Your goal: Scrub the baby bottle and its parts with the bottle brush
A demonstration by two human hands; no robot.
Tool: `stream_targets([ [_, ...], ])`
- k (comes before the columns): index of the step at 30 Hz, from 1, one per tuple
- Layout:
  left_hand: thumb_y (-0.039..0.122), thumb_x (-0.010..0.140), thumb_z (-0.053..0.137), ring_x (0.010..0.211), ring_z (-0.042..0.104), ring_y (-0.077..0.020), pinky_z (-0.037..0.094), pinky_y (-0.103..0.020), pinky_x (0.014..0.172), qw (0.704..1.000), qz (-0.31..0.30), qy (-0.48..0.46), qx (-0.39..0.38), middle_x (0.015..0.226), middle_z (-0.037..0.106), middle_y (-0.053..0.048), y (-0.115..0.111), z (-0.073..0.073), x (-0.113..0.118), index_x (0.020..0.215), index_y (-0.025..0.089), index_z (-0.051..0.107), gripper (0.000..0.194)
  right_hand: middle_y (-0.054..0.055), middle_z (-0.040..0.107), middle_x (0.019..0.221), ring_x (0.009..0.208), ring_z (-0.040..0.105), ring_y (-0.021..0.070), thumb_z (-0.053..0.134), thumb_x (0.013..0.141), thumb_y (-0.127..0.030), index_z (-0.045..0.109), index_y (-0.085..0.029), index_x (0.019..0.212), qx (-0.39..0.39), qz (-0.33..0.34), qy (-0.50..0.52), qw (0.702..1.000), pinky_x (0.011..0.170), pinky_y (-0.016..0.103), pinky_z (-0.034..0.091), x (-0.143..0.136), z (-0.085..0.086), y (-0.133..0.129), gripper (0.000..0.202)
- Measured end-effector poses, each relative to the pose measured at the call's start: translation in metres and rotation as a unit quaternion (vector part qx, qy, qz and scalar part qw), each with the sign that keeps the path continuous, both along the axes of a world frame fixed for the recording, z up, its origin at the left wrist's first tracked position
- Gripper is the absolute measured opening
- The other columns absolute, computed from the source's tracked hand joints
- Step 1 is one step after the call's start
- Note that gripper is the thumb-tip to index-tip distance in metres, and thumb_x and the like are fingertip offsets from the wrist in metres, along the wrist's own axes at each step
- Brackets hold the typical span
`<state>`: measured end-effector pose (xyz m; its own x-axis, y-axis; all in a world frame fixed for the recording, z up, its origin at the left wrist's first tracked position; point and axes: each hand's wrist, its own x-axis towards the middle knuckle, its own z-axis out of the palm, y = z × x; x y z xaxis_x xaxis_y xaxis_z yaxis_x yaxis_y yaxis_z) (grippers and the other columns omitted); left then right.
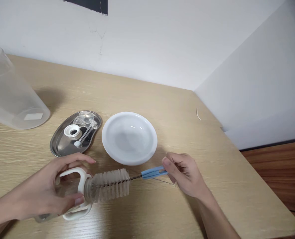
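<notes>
My left hand (55, 189) is wrapped round a clear baby bottle (65, 189) with white side handles (82, 182). The bottle lies on its side, its mouth turned to the right. In my right hand (183, 172) is the blue handle (154, 172) of a bottle brush. Its white bristles (114, 184) stand mostly outside the bottle, with the tip end at or just inside the mouth. A thin wire (163, 181) trails below the blue handle. Behind the brush sits a white bowl (130, 161), seemingly with clear liquid in it.
A kidney-shaped metal tray (60, 146) at the left holds a white ring cap (72, 131), a straw with a white weight (86, 134) and clear parts. A tall translucent jug (15, 96) stands far left. White walls meet the wooden table (177, 119); a short white strip (198, 114) lies at right.
</notes>
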<state>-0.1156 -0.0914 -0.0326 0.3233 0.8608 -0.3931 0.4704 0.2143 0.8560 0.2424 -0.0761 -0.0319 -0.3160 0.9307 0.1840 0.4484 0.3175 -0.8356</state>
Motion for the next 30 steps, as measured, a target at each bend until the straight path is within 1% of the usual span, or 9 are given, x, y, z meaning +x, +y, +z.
stream_targets([
  [3, 0.028, 0.068, 0.077, 0.084, 0.07, -0.0159, 0.058, -0.02, 0.07, 1.0, -0.003, -0.002, 0.008, 0.113, 0.072, 0.0, 0.0001, -0.0007, 0.0002, 0.119, 0.027, 0.062, 0.054, -0.007, 0.043, 0.042, 0.038, 0.036, 0.0056, 0.048, 0.102, -0.035, 0.046, -0.02, 0.059, -0.012, -0.001, -0.007, 1.0, 0.038, 0.023, 0.025, 0.0004, -0.0002, -0.0008, 0.046],
  [8, 0.028, 0.068, 0.074, 0.08, 0.068, -0.0143, 0.056, -0.02, 0.069, 0.999, 0.027, 0.001, 0.028, 0.105, 0.071, 0.001, -0.0041, -0.0021, 0.0029, 0.119, 0.028, 0.059, 0.053, -0.006, 0.044, 0.043, 0.04, 0.037, 0.0061, 0.046, 0.102, -0.039, 0.047, -0.021, 0.059, -0.03, -0.001, -0.012, 0.999, 0.04, 0.024, 0.027, 0.0009, 0.0004, -0.001, 0.047],
  [12, 0.031, 0.07, 0.076, 0.069, 0.063, -0.0129, 0.053, -0.021, 0.06, 1.0, 0.014, -0.002, -0.026, 0.092, 0.071, 0.001, -0.0032, -0.0018, 0.0013, 0.121, 0.028, 0.059, 0.054, -0.006, 0.043, 0.044, 0.041, 0.038, 0.0065, 0.045, 0.102, -0.043, 0.047, -0.021, 0.058, -0.075, -0.005, -0.036, 0.997, 0.041, 0.024, 0.027, -0.0003, 0.0004, 0.0009, 0.049],
  [15, 0.032, 0.071, 0.076, 0.07, 0.063, -0.0132, 0.055, -0.023, 0.063, 0.998, 0.008, -0.018, -0.059, 0.099, 0.072, 0.0, -0.0014, -0.0025, -0.0008, 0.123, 0.03, 0.058, 0.055, -0.006, 0.043, 0.045, 0.042, 0.039, 0.0068, 0.044, 0.102, -0.046, 0.047, -0.02, 0.058, -0.102, -0.005, -0.05, 0.993, 0.041, 0.024, 0.026, -0.0012, 0.0007, 0.0015, 0.05],
  [18, 0.034, 0.072, 0.076, 0.071, 0.063, -0.0135, 0.055, -0.025, 0.063, 0.998, 0.004, -0.021, -0.063, 0.112, 0.071, -0.002, -0.0007, -0.0041, -0.0017, 0.124, 0.031, 0.058, 0.055, -0.006, 0.043, 0.045, 0.042, 0.039, 0.007, 0.044, 0.102, -0.046, 0.046, -0.021, 0.058, -0.102, -0.006, -0.05, 0.993, 0.042, 0.024, 0.027, -0.0014, 0.0011, 0.001, 0.051],
  [20, 0.035, 0.071, 0.076, 0.072, 0.064, -0.0142, 0.056, -0.025, 0.064, 0.998, 0.012, -0.02, -0.062, 0.113, 0.071, -0.002, -0.0012, -0.0042, -0.0008, 0.123, 0.03, 0.059, 0.056, -0.006, 0.043, 0.047, 0.043, 0.039, 0.0072, 0.045, 0.101, -0.045, 0.046, -0.021, 0.059, -0.099, -0.005, -0.044, 0.994, 0.042, 0.024, 0.028, -0.0011, 0.0007, 0.0005, 0.049],
  [25, 0.033, 0.068, 0.076, 0.062, 0.06, -0.0125, 0.051, -0.021, 0.057, 0.997, 0.051, -0.021, -0.054, 0.082, 0.07, 0.003, -0.0055, -0.0011, 0.0063, 0.119, 0.029, 0.062, 0.054, -0.005, 0.045, 0.051, 0.046, 0.04, 0.0077, 0.049, 0.101, -0.04, 0.051, -0.02, 0.064, -0.068, -0.001, -0.041, 0.997, 0.042, 0.022, 0.029, 0.0019, -0.0012, 0.0008, 0.042],
  [27, 0.031, 0.067, 0.076, 0.061, 0.058, -0.0118, 0.05, -0.02, 0.056, 0.997, 0.063, -0.02, -0.048, 0.075, 0.067, 0.005, -0.0061, -0.0006, 0.0073, 0.119, 0.029, 0.063, 0.054, -0.004, 0.051, 0.056, 0.05, 0.045, 0.0083, 0.051, 0.1, -0.037, 0.057, -0.02, 0.07, -0.055, 0.009, -0.042, 0.998, 0.044, 0.021, 0.034, 0.0038, -0.0003, 0.0009, 0.035],
  [30, 0.031, 0.068, 0.077, 0.063, 0.059, -0.0122, 0.052, -0.022, 0.059, 0.996, 0.044, -0.024, -0.071, 0.079, 0.068, 0.004, -0.0032, -0.0013, 0.0035, 0.121, 0.03, 0.061, 0.055, 0.001, 0.067, 0.079, 0.071, 0.062, 0.0128, 0.061, 0.094, -0.032, 0.066, -0.023, 0.097, -0.027, 0.03, -0.026, 0.999, 0.057, 0.022, 0.047, 0.0063, 0.003, -0.0005, 0.011],
])
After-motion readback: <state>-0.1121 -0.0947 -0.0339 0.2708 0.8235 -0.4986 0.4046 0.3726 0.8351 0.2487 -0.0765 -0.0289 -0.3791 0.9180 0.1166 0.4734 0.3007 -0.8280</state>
